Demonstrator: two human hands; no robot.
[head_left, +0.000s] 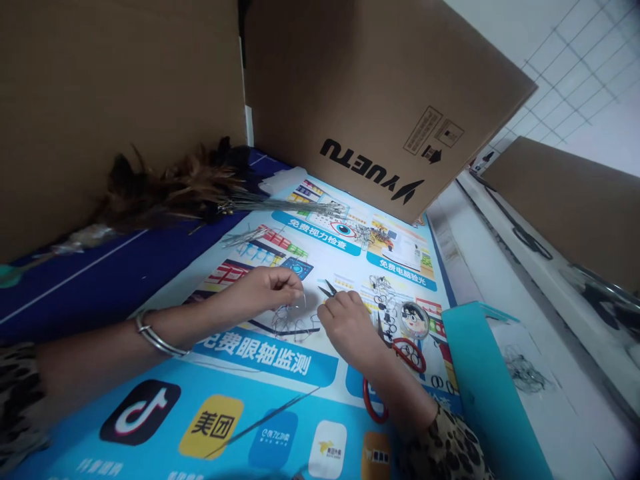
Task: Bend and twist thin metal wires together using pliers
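My left hand (pixel 280 288), a silver bangle on its wrist, is closed in a pinch on a thin wire (pixel 305 300) that curves down from the fingertips. My right hand (pixel 347 327) is wrapped round dark pliers (pixel 327 289). Their slim jaws stand apart and point toward the left hand; the handles are hidden in the palm. Below the left hand lies a loose tangle of thin wire pieces (pixel 287 321). Partly beneath my right forearm are red-handled scissors (pixel 411 353), with one blade showing beside the wrist.
A bundle of straight wires (pixel 295 205) and brown feathers (pixel 185 180) lie at the back left. Small wire loops (pixel 385 300) lie near a round cartoon tin (pixel 415 320). A teal box (pixel 493 393) borders the right. Large cardboard boxes (pixel 360 87) stand behind. Long wires (pixel 265 420) cross the front.
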